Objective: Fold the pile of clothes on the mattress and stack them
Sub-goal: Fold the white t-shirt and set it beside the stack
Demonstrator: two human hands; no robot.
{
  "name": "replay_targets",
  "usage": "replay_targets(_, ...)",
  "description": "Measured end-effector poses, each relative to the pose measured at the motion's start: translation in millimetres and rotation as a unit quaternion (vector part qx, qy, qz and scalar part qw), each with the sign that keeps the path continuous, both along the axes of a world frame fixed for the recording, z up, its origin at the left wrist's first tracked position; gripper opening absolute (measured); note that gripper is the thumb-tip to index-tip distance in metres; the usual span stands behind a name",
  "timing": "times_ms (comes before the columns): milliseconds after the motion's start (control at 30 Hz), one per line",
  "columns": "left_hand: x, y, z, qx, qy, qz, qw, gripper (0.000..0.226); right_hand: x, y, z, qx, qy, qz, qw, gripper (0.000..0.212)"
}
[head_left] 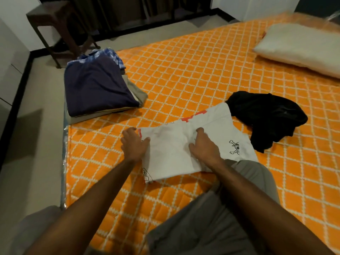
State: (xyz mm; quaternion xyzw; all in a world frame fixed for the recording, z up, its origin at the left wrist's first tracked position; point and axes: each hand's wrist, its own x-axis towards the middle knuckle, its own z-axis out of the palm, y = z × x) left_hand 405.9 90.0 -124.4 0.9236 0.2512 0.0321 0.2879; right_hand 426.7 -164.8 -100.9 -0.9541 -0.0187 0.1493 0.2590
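Dim, soft, edges wide-angle warped

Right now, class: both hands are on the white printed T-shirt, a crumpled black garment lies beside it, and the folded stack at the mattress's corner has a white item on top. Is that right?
Not quite. The head view shows the folded stack topped by a dark navy item, not a white one. The rest holds: the left hand and right hand are on the white printed T-shirt, and the crumpled black garment lies beside it.

Folded stack lies left of the shirt, crumpled garment right.
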Motion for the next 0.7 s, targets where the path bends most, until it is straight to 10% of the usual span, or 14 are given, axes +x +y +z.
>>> replay_targets(167, -7.6, 7.0, -8.7, -0.227, 0.082, -0.001, 0.97, 0.061, -6.4, 20.6, -20.9, -0.106, -0.065, 0.054, 0.991, 0.066)
replay_targets(700, -16.2, 56.9, 76.6, -0.347, -0.121, 0.051, 0.929, 0.032, -9.3, 113.7, -18.3, 0.041, 0.032, 0.133, 0.99, 0.068)
